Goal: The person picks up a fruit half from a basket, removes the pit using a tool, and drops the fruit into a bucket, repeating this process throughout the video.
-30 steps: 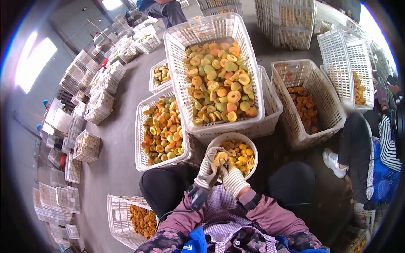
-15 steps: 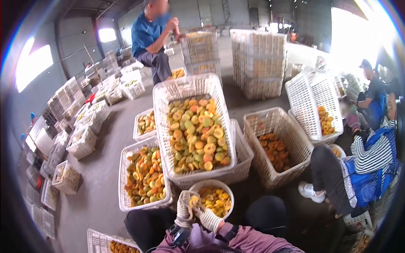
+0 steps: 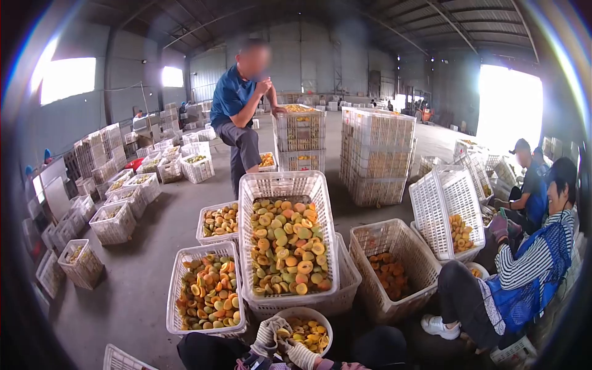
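Note:
At the bottom, my left hand (image 3: 267, 338) in a striped white work glove is closed around a yellow apricot (image 3: 283, 333). Close against it, my right hand (image 3: 302, 355), gloved alike, has its fingers bent in; what they hold is hidden. Just beyond both hands stands a round white bucket (image 3: 330, 336) with yellow apricot halves (image 3: 314, 341) in it. Past the bucket, a white plastic crate (image 3: 245, 246) full of apricots (image 3: 288, 240) is tilted towards me on top of another crate (image 3: 348, 277).
To the left is a crate of orange and green apricots (image 3: 209, 290); to the right, a crate (image 3: 425, 271) with darker orange pieces. A seated person in a striped sleeve (image 3: 515, 271) works at right. Another person (image 3: 234, 111) stands by stacked crates (image 3: 377, 157).
My view has tilted up, so the crates and my hands sit lower in the picture. Both hands stay close together beside the bucket. The standing person still has one hand near the face.

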Motion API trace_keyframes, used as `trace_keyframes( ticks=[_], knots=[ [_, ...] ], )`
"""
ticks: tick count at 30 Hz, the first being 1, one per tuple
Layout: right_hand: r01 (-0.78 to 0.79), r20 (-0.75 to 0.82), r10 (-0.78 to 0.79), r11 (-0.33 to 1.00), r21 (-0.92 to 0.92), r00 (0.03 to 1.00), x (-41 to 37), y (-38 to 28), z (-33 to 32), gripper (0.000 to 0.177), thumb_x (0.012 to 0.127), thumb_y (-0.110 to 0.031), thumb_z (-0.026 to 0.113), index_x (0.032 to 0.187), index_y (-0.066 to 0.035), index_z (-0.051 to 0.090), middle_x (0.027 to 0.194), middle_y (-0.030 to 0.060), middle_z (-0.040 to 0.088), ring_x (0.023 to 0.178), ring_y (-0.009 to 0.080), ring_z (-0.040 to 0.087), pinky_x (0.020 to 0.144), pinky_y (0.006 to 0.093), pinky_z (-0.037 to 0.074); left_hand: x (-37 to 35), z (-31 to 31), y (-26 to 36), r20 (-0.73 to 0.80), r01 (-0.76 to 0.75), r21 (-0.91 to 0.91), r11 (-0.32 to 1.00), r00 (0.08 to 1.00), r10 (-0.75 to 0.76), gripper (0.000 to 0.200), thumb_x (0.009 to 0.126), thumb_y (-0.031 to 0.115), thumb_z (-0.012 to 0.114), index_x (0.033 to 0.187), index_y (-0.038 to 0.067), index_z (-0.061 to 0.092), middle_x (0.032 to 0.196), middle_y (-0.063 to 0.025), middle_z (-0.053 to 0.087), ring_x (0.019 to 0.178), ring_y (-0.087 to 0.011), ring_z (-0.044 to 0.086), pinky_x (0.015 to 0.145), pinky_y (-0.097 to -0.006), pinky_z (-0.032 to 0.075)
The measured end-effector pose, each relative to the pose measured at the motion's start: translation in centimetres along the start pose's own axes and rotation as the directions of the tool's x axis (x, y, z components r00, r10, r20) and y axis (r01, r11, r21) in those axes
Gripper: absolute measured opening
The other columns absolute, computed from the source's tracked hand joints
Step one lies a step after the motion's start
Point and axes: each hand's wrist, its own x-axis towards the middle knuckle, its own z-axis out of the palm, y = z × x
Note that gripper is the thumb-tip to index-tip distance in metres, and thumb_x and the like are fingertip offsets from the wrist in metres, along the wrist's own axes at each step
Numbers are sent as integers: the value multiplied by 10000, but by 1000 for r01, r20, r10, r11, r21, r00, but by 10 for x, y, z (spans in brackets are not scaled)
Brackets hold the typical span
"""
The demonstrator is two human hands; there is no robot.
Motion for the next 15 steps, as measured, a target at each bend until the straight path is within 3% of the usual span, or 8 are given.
trace_keyframes(
  ticks=[1,5,6,8,10,11,13,15],
  knots=[
    [-456,110,446,828,325,888,-2,-15,1,280,876,-170,473,1129,-79,551,992,220,570,824,350,581,742,425,473,-2,-2,-3,31,-56,40,998,998,55,271,909,246,551,898,-22,588,718,-104,615,642,-178,595,582,-270,489],
    [-4,-56,-3,993,-117,998,3,39,10,359,940,-191,472,1265,-39,464,1159,141,584,1069,246,538,902,314,424,-11,9,-4,-112,-131,-191,973,988,111,243,896,209,578,964,-24,569,778,-94,617,692,-167,592,607,-274,494],
    [-115,-38,110,978,-174,993,-1,-17,9,345,935,-166,481,1259,-47,467,1127,115,588,1038,213,545,891,286,425,-3,0,-15,-144,-69,-294,953,989,28,260,882,193,598,996,-37,553,813,-98,620,720,-168,596,635,-283,501],
    [-198,-6,210,928,315,978,0,-21,12,321,936,-236,494,1210,-69,496,986,81,607,861,198,585,759,272,467,9,-19,-28,-139,-1,-165,986,990,-22,331,872,268,610,967,-45,559,786,-94,618,735,-171,600,657,-278,492],
    [-521,123,531,715,466,839,1,-71,13,257,940,-393,458,1092,-200,532,703,8,545,483,177,466,397,306,388,3,-22,16,330,-312,207,927,914,234,401,877,355,581,914,-45,571,759,-90,616,726,-165,595,666,-273,478],
    [-576,172,582,633,518,795,1,-79,12,236,938,-396,464,1075,-216,531,653,4,527,442,175,440,371,304,368,2,-17,28,325,-83,-4,997,942,79,420,889,392,540,842,-23,587,739,-78,614,707,-158,588,658,-272,466],
    [-622,215,630,545,562,746,7,-74,13,216,936,-399,470,1057,-231,531,603,0,509,401,173,414,344,302,347,2,-20,41,403,-296,176,939,892,206,346,883,320,532,789,-9,583,742,-66,615,680,-156,583,657,-276,464],
    [-490,113,482,808,327,869,17,-51,14,246,942,-342,484,1057,-143,571,799,14,565,692,177,504,611,289,437,-1,-24,30,336,-360,115,926,891,305,313,894,282,502,817,-14,570,740,-66,615,681,-165,590,648,-278,468]
  ],
)
